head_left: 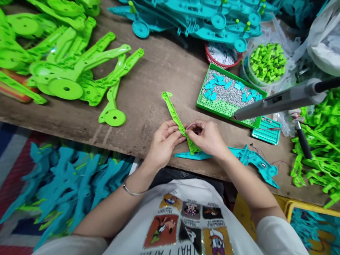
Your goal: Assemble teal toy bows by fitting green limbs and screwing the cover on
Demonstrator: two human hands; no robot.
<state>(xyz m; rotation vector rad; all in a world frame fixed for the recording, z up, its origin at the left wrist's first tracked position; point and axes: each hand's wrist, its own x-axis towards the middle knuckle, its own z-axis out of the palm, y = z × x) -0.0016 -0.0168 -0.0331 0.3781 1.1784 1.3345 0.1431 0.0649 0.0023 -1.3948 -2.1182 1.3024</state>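
Note:
My left hand (166, 140) is closed around the middle of a long, narrow bright green plastic part (171, 108), which slants with its hooked end pointing away from me. My right hand (207, 138) is closed at the same part's near end, its fingertips pinching a thin dark reddish wire (194, 125) against it. The fingers hide where the wire meets the plastic. Beneath my right forearm lies a blue plastic part (249, 156) with thin wires by it, its pointed end reaching under the green part.
A grey electric screwdriver (276, 100) hangs over a green tray (201, 94) of screws and small blue pieces. Beyond are a tub of green caps (267, 62) and a red basket (223, 64). Green parts (66, 88) pile left, more (332, 145) right, blue parts (180, 13) at the back.

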